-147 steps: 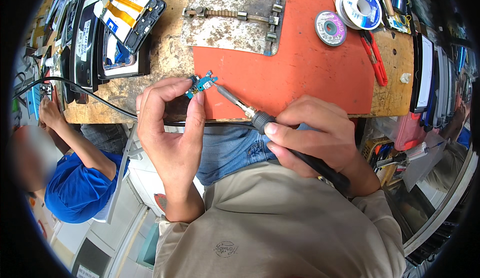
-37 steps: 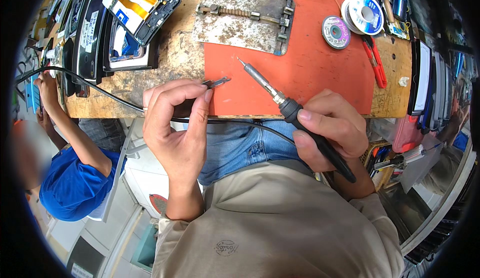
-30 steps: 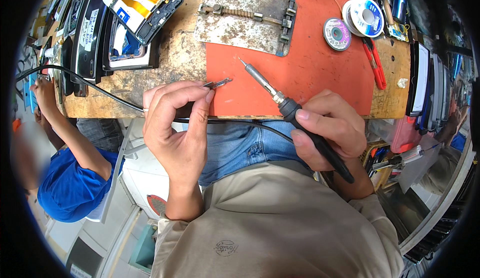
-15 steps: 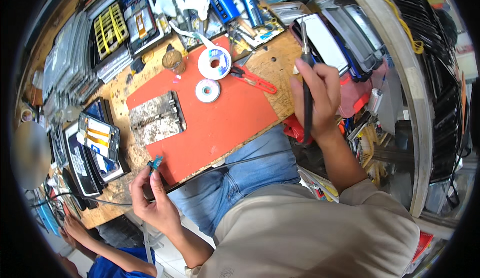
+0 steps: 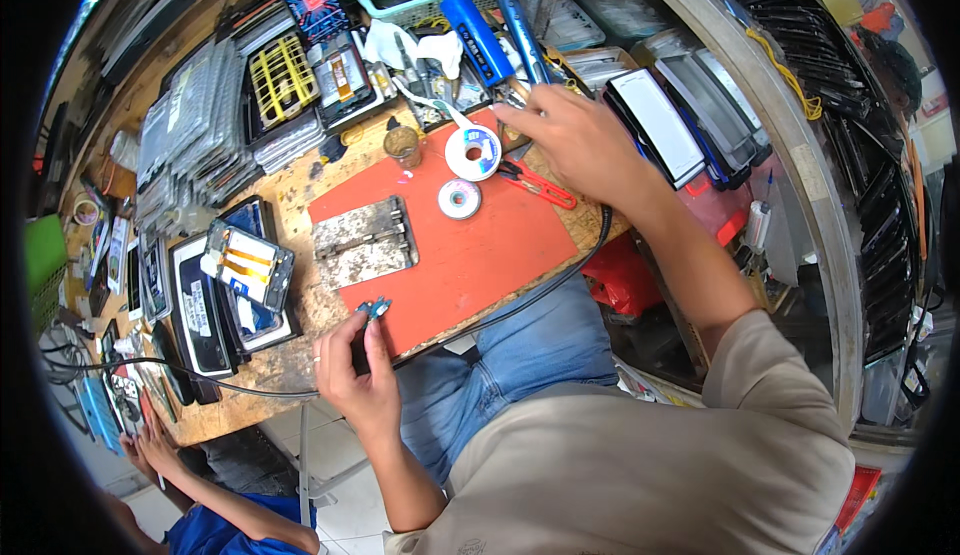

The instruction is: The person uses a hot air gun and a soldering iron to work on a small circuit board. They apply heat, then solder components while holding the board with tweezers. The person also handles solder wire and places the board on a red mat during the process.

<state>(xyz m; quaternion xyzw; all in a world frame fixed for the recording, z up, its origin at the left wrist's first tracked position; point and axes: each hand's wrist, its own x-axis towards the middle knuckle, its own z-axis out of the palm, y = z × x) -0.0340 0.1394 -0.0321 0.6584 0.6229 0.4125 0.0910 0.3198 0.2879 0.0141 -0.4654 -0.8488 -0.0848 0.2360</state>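
Observation:
Low over the mat's near left edge, my left hand (image 5: 358, 375) pinches a small teal circuit board (image 5: 376, 307) between thumb and fingers. My right hand (image 5: 585, 145) is closed and reaches over the far right of the bench. A black cable (image 5: 604, 223) runs in under its wrist; the soldering iron it belongs to is hidden beneath the palm. Just left of that hand are a large white wire spool (image 5: 472, 153) and red-handled pliers (image 5: 540, 185). A smaller spool (image 5: 459, 199) lies nearer, and a worn metal board holder (image 5: 365, 243) rests on the orange mat (image 5: 470, 265).
A small jar (image 5: 402, 145) stands behind the mat. Opened phones (image 5: 250, 265) and stacked plastic packs (image 5: 195, 125) crowd the left side. Blue cylinders (image 5: 475, 40) lie at the back, phone screens (image 5: 655, 125) at right. Another person's hands (image 5: 152, 450) are at lower left.
My right hand has swung forward and left from the mat's right side, turning palm down; the upright soldering iron has gone from sight. My left hand still holds the circuit board. The view has shifted.

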